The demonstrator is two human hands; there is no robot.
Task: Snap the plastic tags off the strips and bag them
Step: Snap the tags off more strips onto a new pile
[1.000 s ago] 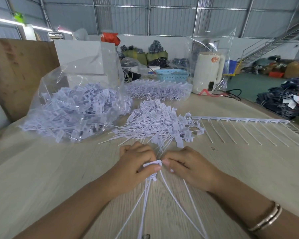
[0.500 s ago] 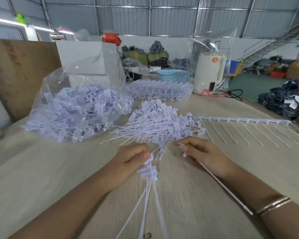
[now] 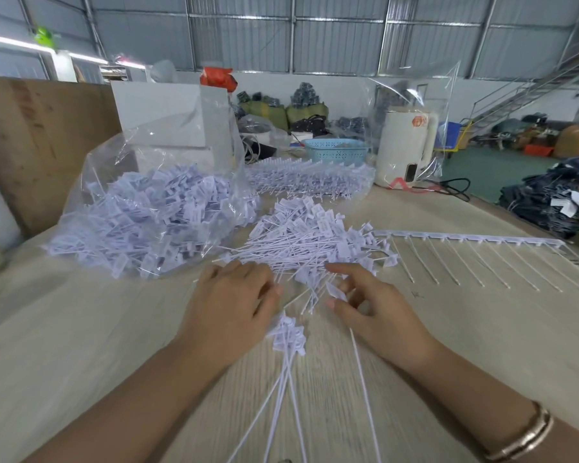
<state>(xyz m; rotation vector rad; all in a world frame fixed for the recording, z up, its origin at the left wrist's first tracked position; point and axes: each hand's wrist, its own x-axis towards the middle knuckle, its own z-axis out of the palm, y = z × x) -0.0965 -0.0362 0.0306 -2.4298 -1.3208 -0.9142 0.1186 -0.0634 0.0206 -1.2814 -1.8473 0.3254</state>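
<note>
I'm working in a warehouse or factory hall. Far off, corrugated metal walls rise on steel framing, with a metal staircase at far right. Stuffed sacks and bundled goods lie on the floor beyond my long plywood table.

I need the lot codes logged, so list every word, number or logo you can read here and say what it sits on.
No text here reads clearly.
Loose tags: rows of print, too small and blurred to read.
Tags in the clear bag: printed faces, illegible.
White kettle: an orange logo near the top, letters unreadable.
Red packet on the white box: no legible wording.
</note>
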